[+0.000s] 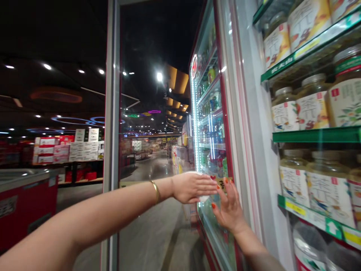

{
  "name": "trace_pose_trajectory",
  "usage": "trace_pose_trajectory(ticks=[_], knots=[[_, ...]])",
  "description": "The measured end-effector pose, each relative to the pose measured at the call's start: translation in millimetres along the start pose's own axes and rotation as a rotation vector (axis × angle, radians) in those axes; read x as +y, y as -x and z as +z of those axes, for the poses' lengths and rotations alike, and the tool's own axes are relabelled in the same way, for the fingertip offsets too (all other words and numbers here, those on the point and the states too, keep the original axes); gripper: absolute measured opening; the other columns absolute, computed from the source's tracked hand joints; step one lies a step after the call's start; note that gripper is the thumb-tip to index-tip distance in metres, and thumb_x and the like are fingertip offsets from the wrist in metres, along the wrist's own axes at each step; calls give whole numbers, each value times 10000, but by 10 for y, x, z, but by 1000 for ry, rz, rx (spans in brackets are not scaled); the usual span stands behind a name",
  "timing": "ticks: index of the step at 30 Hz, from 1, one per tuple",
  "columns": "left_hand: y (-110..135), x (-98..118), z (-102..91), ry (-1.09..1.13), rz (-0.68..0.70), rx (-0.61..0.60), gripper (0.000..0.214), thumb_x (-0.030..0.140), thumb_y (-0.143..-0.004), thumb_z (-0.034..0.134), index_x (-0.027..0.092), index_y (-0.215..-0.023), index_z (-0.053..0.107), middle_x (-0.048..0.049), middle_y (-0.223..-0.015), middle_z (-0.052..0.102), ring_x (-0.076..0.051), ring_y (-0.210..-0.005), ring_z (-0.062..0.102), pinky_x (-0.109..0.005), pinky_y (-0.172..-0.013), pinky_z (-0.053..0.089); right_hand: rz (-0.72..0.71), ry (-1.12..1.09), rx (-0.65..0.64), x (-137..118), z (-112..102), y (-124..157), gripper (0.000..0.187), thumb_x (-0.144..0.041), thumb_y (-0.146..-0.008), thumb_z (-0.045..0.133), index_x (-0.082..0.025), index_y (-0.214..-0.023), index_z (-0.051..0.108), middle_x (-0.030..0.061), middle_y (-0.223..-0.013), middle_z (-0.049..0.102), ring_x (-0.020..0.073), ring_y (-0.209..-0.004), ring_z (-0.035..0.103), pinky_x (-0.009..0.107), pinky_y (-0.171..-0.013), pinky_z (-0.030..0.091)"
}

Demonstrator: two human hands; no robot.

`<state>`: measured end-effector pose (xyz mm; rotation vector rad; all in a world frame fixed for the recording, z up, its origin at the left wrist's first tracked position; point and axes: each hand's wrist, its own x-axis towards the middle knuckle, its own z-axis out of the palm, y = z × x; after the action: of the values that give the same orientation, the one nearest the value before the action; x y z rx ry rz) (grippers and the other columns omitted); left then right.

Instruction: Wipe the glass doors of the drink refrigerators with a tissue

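Directly beneath left grip (194, 187), white cloth (204, 198).

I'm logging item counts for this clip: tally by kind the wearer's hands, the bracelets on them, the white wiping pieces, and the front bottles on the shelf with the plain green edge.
Hands: 2, left hand and right hand
Gold bracelet: 1
White cloth or tissue: 1
Bottles: 3
Total: 7

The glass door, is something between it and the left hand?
Yes, a white cloth or tissue pokes out around the left hand, seemingly between its palm and the glass door. I can't see anything else in between.
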<state>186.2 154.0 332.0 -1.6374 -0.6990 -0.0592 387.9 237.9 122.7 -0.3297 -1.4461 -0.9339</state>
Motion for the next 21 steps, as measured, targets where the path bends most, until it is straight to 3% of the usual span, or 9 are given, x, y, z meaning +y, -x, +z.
trace_pose_trajectory(ticks=[3, 6, 9, 12, 14, 16, 17, 19, 21], knots=[[-145, -522, -64, 106, -44, 98, 624, 528, -1083, 449, 241, -1636, 438, -112, -1735, 432, -255, -1630, 389, -564, -1393, 256, -8, -9, -21, -11, 5, 4, 771, -238, -1004, 577, -211, -1709, 263, 144, -1802, 255, 323, -1664, 314, 653, -1342, 351], [-411, -953, -85, 192, -248, 190, 684, 290, -1081, 216, 164, -1738, 74, -122, -1829, 136, -241, -1714, 68, -571, -1426, 37, -14, -1, -21, -24, 9, 4, 771, -235, -991, 581, -218, -1701, 280, 145, -1790, 277, 319, -1647, 348, 652, -1337, 359], [-471, -555, -28, 336, -240, 230, 727, 327, -1068, 199, 75, -1725, 16, -155, -1822, 41, -286, -1705, -22, -606, -1413, -29, -1, 10, -1, -26, 8, 12, 788, -234, -978, 592, -203, -1701, 281, 153, -1811, 232, 333, -1666, 302, 638, -1339, 361], [-326, 137, 33, 397, 101, 155, 652, 466, -1061, 298, 257, -1669, 402, 46, -1788, 300, -148, -1682, 200, -304, -1409, 144, 32, 36, 15, -25, 5, 28, 829, -231, -966, 606, -222, -1716, 254, 141, -1837, 173, 344, -1688, 241, 639, -1338, 351], [-305, 229, 4, 418, 278, 105, 569, 533, -1043, 344, 388, -1545, 569, 172, -1703, 441, -56, -1631, 310, -164, -1340, 204, 39, 47, 17, -27, 4, 37, 849, -235, -959, 613, -240, -1722, 241, 135, -1843, 161, 352, -1689, 236, 648, -1328, 362], [-449, -93, -78, 439, 266, 96, 595, 536, -1052, 318, 357, -1578, 532, 145, -1711, 444, -68, -1642, 298, -225, -1377, 151, 28, 50, 10, -30, 3, 43, 860, -244, -957, 618, -243, -1727, 234, 134, -1842, 170, 346, -1683, 257, 641, -1331, 361], [-571, -352, -118, 448, 191, 109, 642, 502, -1066, 276, 277, -1647, 434, 68, -1752, 392, -109, -1668, 249, -320, -1411, 85, 19, 51, 4, -31, 2, 45, 865, -247, -958, 620, -241, -1729, 229, 132, -1841, 177, 336, -1680, 269, 630, -1340, 350], [-826, -847, -149, 460, -21, 161, 670, 351, -1080, 141, 199, -1731, 182, -17, -1824, 203, -151, -1706, 56, -476, -1421, -38, 3, 52, -12, -29, 0, 45, 871, -251, -964, 620, -237, -1736, 217, 118, -1843, 181, 307, -1678, 281, 595, -1366, 314], [-937, -1028, -90, 380, -339, 250, 687, 321, -1076, 111, 161, -1738, 22, -66, -1840, 67, -178, -1698, -83, -538, -1402, -101, -3, 53, -31, -21, -7, 41, 874, -248, -971, 613, -214, -1743, 203, 113, -1848, 164, 294, -1688, 258, 573, -1381, 288]])
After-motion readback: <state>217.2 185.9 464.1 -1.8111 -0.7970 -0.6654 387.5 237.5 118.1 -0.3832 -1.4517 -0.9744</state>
